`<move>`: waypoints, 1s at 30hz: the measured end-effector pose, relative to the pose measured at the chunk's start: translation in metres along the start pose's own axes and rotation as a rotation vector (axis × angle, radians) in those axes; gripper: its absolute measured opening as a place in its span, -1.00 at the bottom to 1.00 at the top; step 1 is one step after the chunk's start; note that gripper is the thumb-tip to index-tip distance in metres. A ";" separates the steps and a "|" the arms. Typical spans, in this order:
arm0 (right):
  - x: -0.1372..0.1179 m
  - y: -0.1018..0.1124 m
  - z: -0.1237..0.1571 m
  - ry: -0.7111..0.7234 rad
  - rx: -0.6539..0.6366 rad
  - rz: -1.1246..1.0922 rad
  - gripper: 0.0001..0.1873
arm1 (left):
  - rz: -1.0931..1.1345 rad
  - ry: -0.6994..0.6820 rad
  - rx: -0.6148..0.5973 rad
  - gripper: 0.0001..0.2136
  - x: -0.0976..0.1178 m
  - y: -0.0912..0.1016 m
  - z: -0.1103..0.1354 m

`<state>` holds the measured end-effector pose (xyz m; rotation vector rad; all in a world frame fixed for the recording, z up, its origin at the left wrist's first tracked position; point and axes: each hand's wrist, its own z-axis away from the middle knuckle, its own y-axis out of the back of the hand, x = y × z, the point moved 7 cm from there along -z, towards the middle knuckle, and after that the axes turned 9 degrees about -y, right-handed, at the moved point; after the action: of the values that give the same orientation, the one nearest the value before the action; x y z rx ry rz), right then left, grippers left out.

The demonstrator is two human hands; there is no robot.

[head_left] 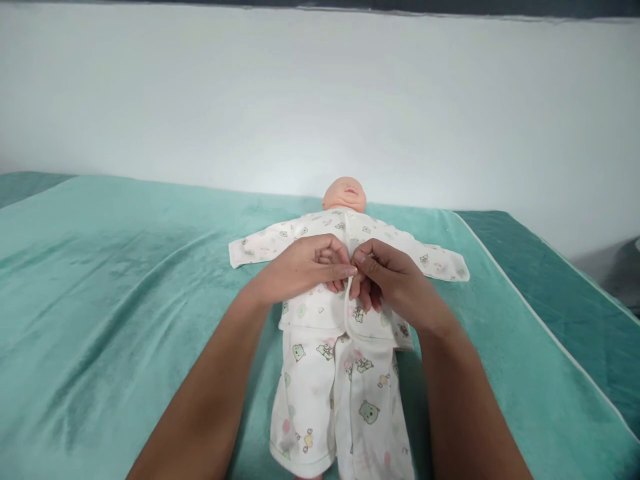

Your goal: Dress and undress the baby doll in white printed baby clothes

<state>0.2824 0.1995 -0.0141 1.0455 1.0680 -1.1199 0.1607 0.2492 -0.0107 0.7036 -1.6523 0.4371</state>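
A baby doll (345, 194) lies on its back on a teal blanket (125, 280), dressed in a white printed top (280, 239) and matching trousers (345, 393). Both my hands meet over the doll's chest. My left hand (305, 267) pinches a thin white tie string (349, 313) of the top, fingers closed. My right hand (387, 273) is closed on the same string beside it. A loop of the string hangs down toward the waist.
The blanket covers a wide bed or table; its white-piped right edge (540, 320) runs diagonally. A plain white wall (320, 100) stands behind the doll's head. A dark object (627, 273) sits at the far right.
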 end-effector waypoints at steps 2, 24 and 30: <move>0.000 -0.001 0.000 0.003 -0.007 0.022 -0.67 | -0.003 0.004 -0.008 -0.82 -0.001 -0.001 0.000; 0.001 -0.002 0.000 -0.015 -0.030 0.059 -0.71 | 0.197 -0.002 0.084 -0.75 -0.006 0.006 -0.002; 0.001 -0.003 0.000 -0.012 -0.057 -0.003 -0.75 | 0.122 0.058 0.014 -0.76 -0.009 0.005 0.001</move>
<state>0.2799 0.1987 -0.0157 0.9912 1.0866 -1.0903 0.1574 0.2545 -0.0193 0.5973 -1.6440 0.5513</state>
